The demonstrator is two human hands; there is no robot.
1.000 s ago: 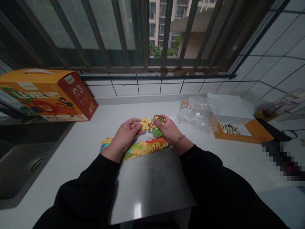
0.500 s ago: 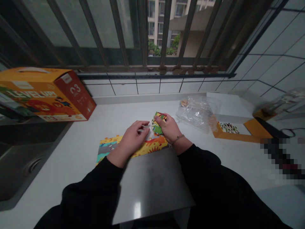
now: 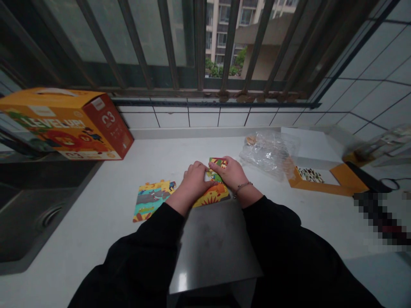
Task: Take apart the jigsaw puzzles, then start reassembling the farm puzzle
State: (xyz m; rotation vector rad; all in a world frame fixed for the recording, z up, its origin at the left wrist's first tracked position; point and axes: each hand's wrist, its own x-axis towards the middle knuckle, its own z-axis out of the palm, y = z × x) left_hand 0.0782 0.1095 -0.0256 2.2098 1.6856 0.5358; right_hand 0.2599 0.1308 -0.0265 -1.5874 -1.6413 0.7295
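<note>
Joined jigsaw puzzle pieces (image 3: 154, 197) with a bright animal picture lie on the white counter, partly hidden by my left hand and forearm. My right hand (image 3: 233, 174) is closed on a green, yellow and red puzzle piece (image 3: 219, 162), at the upper right of the joined pieces. My left hand (image 3: 196, 182) presses in from the other side, fingers bent at that piece's left edge and thumb lying across the orange part below. How far the piece is seated is hidden by my fingers.
An orange puzzle box (image 3: 73, 128) stands at the left beside the sink (image 3: 41, 214). Crumpled clear plastic (image 3: 269, 152) lies at the back right, next to an open orange-and-white box (image 3: 324, 188) with patterned pieces inside. A grey metal sheet (image 3: 215, 248) is nearest my body.
The piece in my right hand has come down against the joined pieces. My left hand has moved right and closed in on it, uncovering more of the puzzle's left part.
</note>
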